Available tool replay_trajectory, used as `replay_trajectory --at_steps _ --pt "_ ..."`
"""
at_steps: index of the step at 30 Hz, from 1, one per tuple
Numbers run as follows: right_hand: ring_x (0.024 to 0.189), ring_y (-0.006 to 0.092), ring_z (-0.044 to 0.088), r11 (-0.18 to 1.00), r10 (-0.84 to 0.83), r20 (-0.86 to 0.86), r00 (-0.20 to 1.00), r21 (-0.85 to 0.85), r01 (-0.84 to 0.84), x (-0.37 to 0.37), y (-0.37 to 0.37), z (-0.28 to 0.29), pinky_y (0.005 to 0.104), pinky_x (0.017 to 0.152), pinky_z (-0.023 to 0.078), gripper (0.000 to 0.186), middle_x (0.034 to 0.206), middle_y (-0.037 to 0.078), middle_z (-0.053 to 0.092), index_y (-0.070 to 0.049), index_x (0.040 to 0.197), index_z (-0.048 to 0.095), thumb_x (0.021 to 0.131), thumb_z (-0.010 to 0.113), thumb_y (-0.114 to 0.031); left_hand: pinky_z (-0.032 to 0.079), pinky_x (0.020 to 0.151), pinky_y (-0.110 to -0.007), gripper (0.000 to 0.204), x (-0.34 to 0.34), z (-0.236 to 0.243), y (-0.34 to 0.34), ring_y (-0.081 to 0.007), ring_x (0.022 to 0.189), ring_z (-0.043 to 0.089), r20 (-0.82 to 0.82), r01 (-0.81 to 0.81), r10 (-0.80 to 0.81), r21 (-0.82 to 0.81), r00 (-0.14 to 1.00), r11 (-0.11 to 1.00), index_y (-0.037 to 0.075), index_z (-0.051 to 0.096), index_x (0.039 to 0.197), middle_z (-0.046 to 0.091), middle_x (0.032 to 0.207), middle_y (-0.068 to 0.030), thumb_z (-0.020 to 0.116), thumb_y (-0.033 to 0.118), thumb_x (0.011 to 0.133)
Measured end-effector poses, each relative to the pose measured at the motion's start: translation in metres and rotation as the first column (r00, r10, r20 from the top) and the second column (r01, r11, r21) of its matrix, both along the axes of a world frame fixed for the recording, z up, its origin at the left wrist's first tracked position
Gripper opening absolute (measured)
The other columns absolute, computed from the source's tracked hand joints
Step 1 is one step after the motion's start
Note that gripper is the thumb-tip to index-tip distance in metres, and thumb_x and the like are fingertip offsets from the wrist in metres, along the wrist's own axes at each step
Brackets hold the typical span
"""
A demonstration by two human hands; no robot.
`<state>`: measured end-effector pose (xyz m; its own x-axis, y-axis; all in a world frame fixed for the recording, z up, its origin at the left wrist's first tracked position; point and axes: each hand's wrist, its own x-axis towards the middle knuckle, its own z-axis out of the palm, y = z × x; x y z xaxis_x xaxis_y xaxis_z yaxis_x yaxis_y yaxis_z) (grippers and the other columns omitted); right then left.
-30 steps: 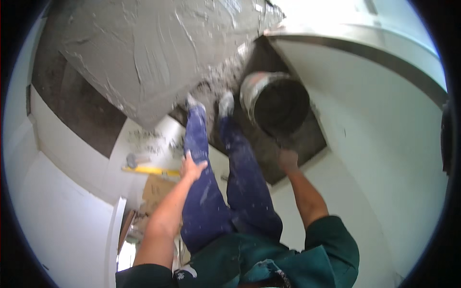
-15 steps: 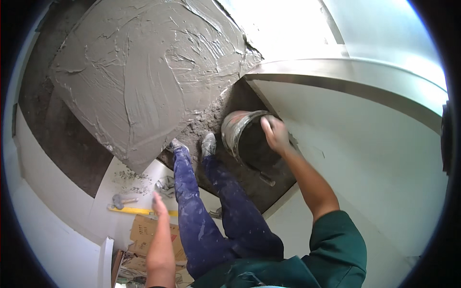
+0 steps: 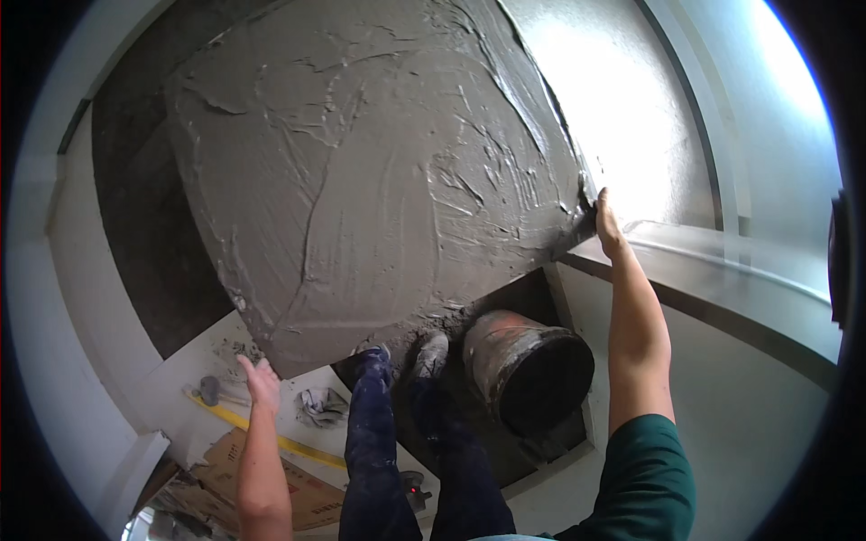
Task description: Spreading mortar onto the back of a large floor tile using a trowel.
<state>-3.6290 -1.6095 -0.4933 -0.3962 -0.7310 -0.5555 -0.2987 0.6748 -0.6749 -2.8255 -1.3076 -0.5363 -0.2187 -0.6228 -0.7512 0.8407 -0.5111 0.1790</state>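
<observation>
A large flat slab (image 3: 361,198) is covered with wet grey mortar, ridged and smeared. My left hand (image 3: 262,385) is beside its near left corner, fingers stretched and thumb apart. I cannot tell whether it touches the edge. At the slab's right corner, by the metal sill, my right hand (image 3: 608,224) is held with fingers straight and nothing visible in it. A mortar-stained bucket (image 3: 496,361) stands right of my feet, its dark mouth toward me. My shoes (image 3: 432,353) are close to the slab's near edge.
A metal-edged sill (image 3: 686,257) and white wall panel (image 3: 722,397) border the right. On the left floor lie a mallet (image 3: 210,389), a yellow level (image 3: 236,417), a crumpled rag (image 3: 321,407) and flattened cardboard (image 3: 302,491). Near my legs is a device (image 3: 414,490) with a red light.
My right hand has let go of the bucket's rim and reached out to the slab's right corner. My left hand has moved to its near left corner. The view has shifted.
</observation>
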Motion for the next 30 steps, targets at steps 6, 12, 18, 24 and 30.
replay_trajectory --at_steps 6,12,18,24,30 --pt "0.141 0.0272 0.034 0.998 -0.006 -0.113 0.994 0.053 0.012 -0.074 0.014 0.023 0.0362 0.115 0.025 0.093 0.152 0.019 0.037 0.006 0.149 0.030 0.097 0.023 -0.072 0.013 0.118 -0.038 0.128 -0.141 0.007 -0.052 -0.0280 0.145 0.022 0.576 0.207 -0.464 0.456 0.673 0.866 -0.006 0.003 0.153 0.013 0.162 -0.0166 0.028 0.093 0.076" --pt "0.122 0.0321 0.054 0.995 -0.055 -0.171 0.984 -0.091 0.039 -0.072 0.011 -0.029 0.0365 0.104 0.039 0.086 0.126 0.025 0.060 0.007 0.129 0.057 0.097 0.032 -0.068 0.002 0.120 -0.043 0.129 -0.091 -0.061 -0.019 -0.0284 0.151 0.001 -0.788 -0.366 -0.035 -0.325 0.615 0.872 -0.002 -0.004 0.154 -0.001 0.163 -0.0178 0.029 0.094 0.074" --pt "0.121 0.0347 0.056 0.998 -0.056 -0.247 0.967 0.004 0.059 -0.036 0.020 -0.002 0.0369 0.104 0.040 0.083 0.124 0.024 0.063 0.004 0.129 0.058 0.097 0.033 -0.068 0.001 0.120 -0.044 0.123 -0.061 -0.068 -0.011 -0.0290 0.152 -0.002 -0.962 -0.576 -0.101 -0.235 0.256 0.783 0.002 -0.004 0.155 -0.005 0.164 -0.0152 0.028 0.092 0.077" --pt "0.124 0.0428 0.053 0.997 -0.036 -0.340 0.940 0.055 0.058 -0.036 0.030 0.005 0.0416 0.104 0.040 0.085 0.126 0.028 0.060 0.004 0.129 0.058 0.096 0.031 -0.070 0.003 0.120 -0.044 0.118 -0.061 -0.045 -0.024 -0.0279 0.152 -0.001 -0.979 -0.559 0.008 -0.110 0.204 0.822 0.003 -0.003 0.156 -0.003 0.165 -0.0142 0.028 0.089 0.081" --pt "0.127 0.0424 0.050 0.995 0.069 -0.399 0.914 0.089 -0.036 -0.057 0.026 0.001 0.0428 0.107 0.038 0.074 0.129 0.030 0.057 0.003 0.132 0.056 0.101 0.030 -0.060 0.002 0.120 -0.044 0.116 -0.068 -0.049 -0.042 -0.0285 0.152 -0.001 -0.963 -0.546 0.014 -0.141 0.269 0.826 0.005 -0.003 0.156 -0.002 0.165 -0.0134 0.027 0.088 0.082"
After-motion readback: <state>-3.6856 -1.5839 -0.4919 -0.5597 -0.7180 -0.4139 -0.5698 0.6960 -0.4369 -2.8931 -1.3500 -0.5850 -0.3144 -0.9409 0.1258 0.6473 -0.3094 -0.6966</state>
